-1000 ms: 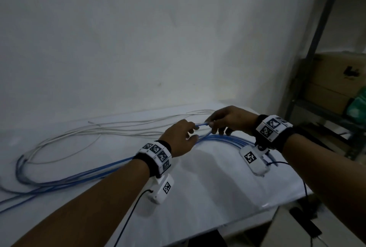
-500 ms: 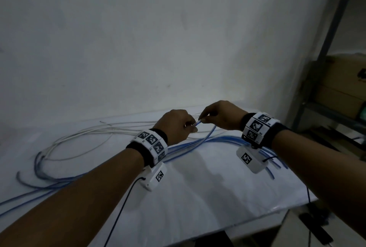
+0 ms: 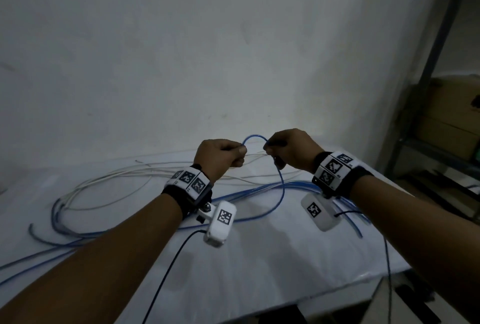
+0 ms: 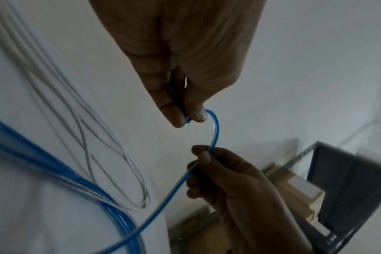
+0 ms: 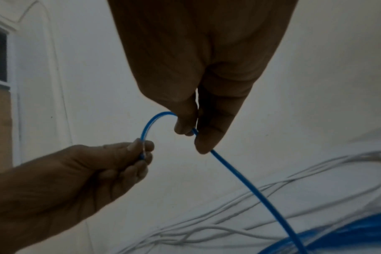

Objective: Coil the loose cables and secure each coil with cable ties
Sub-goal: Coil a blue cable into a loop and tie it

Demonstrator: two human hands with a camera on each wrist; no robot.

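Observation:
A thin blue cable (image 3: 282, 191) rises from the white table (image 3: 259, 271) and arches between my two hands. My left hand (image 3: 240, 151) pinches its end between thumb and forefinger; the same pinch shows in the left wrist view (image 4: 190, 118). My right hand (image 3: 270, 147) pinches the cable a short way along, thumb against fingers (image 5: 194, 132). Between them the blue cable (image 5: 150, 125) forms a small upward arch. More loose blue cables (image 3: 65, 220) and pale grey cables (image 3: 111, 178) sprawl over the table.
A white wall (image 3: 207, 51) stands just behind the table. A metal shelf frame (image 3: 426, 77) holding cardboard boxes (image 3: 452, 121) is at the right. The table's front edge (image 3: 337, 292) runs below my right arm. Thin black wrist-camera leads (image 3: 166, 271) hang from both wrists.
Both hands have lifted off the table and drawn slightly apart. The blue cable end, held straight between them before, now bends into a small arch, with one strand pulled up from the pile.

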